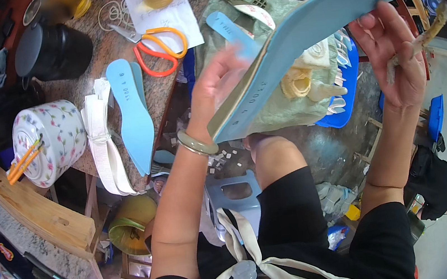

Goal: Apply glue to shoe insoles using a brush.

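A long, curved light-blue shoe insole (300,33) is raised in front of me, slanting from lower left to upper right. My left hand (216,81) is behind its lower part, gripping along the edge; its fingers are blurred and partly hidden. At the far end, the fingertips of my right hand (396,54) touch or nearly touch the insole's edge. Between that hand's bent fingers runs a thin, yellowish, crusted stick (432,30). Another blue insole piece (232,34) lies on the green cloth (283,117) beyond my left hand.
On the left table are stacked blue insoles (133,114), bundled white strips (103,144), orange-handled scissors (167,37), a floral container (48,140) and a black pot (59,51). A blue tray (350,97) with white pieces stands right of the cloth. A person in black (432,182) is at far right.
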Available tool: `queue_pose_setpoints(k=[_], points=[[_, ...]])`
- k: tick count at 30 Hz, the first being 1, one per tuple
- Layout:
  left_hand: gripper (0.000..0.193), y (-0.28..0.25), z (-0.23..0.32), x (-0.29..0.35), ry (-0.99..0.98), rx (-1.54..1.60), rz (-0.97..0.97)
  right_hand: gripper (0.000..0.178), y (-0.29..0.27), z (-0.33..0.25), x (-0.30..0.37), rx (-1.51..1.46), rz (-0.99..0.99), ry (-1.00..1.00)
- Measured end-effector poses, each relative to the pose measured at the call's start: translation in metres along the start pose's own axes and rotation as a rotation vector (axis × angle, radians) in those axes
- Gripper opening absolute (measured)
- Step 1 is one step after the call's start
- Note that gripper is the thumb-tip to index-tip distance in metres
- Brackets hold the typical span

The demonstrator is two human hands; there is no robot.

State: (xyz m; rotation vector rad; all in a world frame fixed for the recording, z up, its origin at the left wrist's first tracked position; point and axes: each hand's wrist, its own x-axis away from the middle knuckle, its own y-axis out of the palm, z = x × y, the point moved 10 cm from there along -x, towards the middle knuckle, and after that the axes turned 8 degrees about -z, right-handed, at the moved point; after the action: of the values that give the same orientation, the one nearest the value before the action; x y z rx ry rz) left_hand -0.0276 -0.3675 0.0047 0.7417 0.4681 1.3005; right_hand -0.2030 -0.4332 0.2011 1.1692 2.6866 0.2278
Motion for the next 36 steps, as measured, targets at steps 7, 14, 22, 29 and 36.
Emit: queue_pose_setpoints(k=[7, 14, 22, 29, 36], points=[[0.023, -0.088, -0.109, 0.097, -0.464, -0.696, -0.077, 0.060, -0.014, 0.037, -0.007, 0.270, 0.062, 0.007], [0.027, -0.192, -0.188, 0.179, -0.740, -1.582, -0.346, 0.050, 0.000, 0.060, -0.004, 0.463, 0.077, -0.063], [0.075, -0.168, -0.174, 0.213, -0.760, -1.732, -0.363, 0.041, 0.016, 0.036, 0.026, 0.643, 0.242, -0.329], [0.022, -0.119, -0.108, 0.242, -0.438, -1.720, 0.024, 0.035, -0.017, 0.027, 0.030, 0.735, 0.340, -0.343], [0.028, -0.066, -0.106, 0.228, 0.030, -1.577, -0.003, 0.033, -0.014, 0.025, 0.036, 1.302, 0.474, -0.498]])
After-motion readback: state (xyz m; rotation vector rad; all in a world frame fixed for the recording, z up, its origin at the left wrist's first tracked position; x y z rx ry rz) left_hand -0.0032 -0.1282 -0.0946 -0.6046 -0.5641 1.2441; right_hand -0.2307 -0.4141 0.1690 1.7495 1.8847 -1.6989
